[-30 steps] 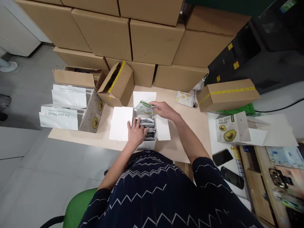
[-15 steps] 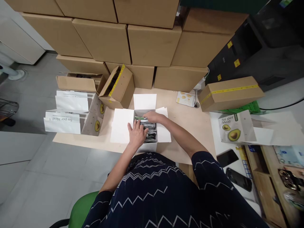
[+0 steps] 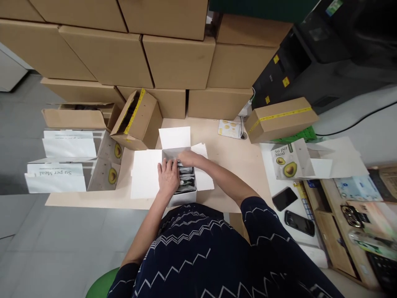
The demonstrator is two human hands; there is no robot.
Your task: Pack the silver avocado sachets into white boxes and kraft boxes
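An open white carton (image 3: pixel 182 200) stands on the table with its flaps folded out. Several dark grey and silver sachets (image 3: pixel 187 182) are lined up in a row inside it. My left hand (image 3: pixel 169 178) lies over the carton's left wall, fingers stretched forward onto the left ends of the sachets. At the far end of the row, my right hand (image 3: pixel 190 158) reaches down into the carton with curled fingers. Its fingertips are hidden, so what they hold cannot be made out.
Printed white cartons (image 3: pixel 104 174) stand at the left, beside an opened brown box (image 3: pixel 141 120). Stacked brown boxes (image 3: pixel 180 62) form a wall behind. At the right are a taped brown box (image 3: pixel 282 120), an avocado-printed carton (image 3: pixel 290 159), two phones (image 3: pixel 299 223) and a black machine (image 3: pixel 310 66).
The view has shifted, moving the scene leftward. My right hand has moved a little left within the carton's far end, and the green-edged sachet seen there before is now covered.
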